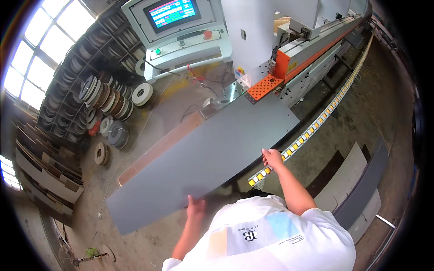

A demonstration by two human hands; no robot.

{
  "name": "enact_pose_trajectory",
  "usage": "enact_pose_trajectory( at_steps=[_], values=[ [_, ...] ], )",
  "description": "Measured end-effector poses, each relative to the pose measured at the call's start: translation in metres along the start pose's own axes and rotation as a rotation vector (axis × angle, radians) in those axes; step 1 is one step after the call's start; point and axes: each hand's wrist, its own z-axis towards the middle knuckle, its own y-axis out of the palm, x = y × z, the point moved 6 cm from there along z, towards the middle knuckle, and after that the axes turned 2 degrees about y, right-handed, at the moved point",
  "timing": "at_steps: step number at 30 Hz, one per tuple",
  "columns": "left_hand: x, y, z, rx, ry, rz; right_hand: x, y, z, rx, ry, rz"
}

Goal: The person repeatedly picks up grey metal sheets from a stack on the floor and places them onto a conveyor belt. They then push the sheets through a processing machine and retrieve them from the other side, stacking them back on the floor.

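A long, flat grey panel slants across the middle, its far right end close to the machine's orange perforated plate. My left hand grips the near long edge, thumb on top; the fingers underneath are hidden. Farther right along the same edge, my right hand is closed on the panel, also with part of its fingers out of sight. Beside the right hand runs a roller rail with yellow and white rollers. A brown board or ledge shows along the panel's far side.
Ahead stands a large white machine with a lit screen and a red button. Rolls of edge banding fill a rack at left. Boards lean at far left, and more panels stand low at right.
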Motion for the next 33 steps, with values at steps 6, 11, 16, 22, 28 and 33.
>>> enact_pose_trajectory(
  at_steps=[6, 11, 16, 22, 28, 33],
  values=[
    [-0.018, 0.025, -0.009, 0.029, -0.046, -0.03, 0.002, -0.022, 0.023, 0.052, 0.001, 0.06],
    [-0.035, 0.04, 0.003, 0.058, -0.056, -0.031, -0.003, -0.046, 0.035, 0.087, 0.005, 0.109],
    [-0.056, 0.079, 0.005, 0.0, -0.105, -0.037, -0.012, -0.081, 0.055, 0.135, -0.026, 0.129],
    [-0.087, 0.133, 0.006, -0.155, -0.222, -0.095, -0.009, -0.127, 0.087, 0.237, -0.073, 0.148],
    [-0.104, 0.177, -0.004, -0.334, -0.276, 0.278, -0.014, -0.16, 0.099, 0.395, 0.002, 0.137],
    [-0.103, 0.149, 0.013, -0.457, -0.248, 0.426, -0.02, -0.128, 0.082, 0.291, 0.04, 0.099]
  ],
)
